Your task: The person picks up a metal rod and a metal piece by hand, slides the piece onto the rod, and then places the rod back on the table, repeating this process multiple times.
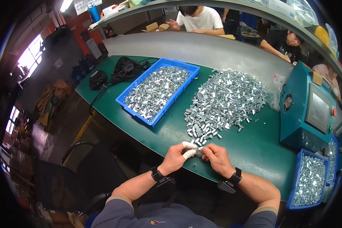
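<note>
Close together at the near edge of the green table (247, 138), both my hands are closed on a small silvery metal piece (199, 149). White coverings wrap the thumb and forefinger of my left hand (175, 156), which pinches the piece from the left. From the right, the fingertips of my right hand (217, 159) grip it too; the fingers partly hide it. Just beyond my fingers lies the narrow tip of a large heap of short metal cylinders (228, 100), spreading toward the far side.
Left of the heap sits a blue tray (135, 114) of similar cylinders, with a black bag (126, 68) behind it. At the right stand a teal machine (296, 121) with a screen and another filled blue tray (297, 178). Two people work beyond the grey partition (148, 45).
</note>
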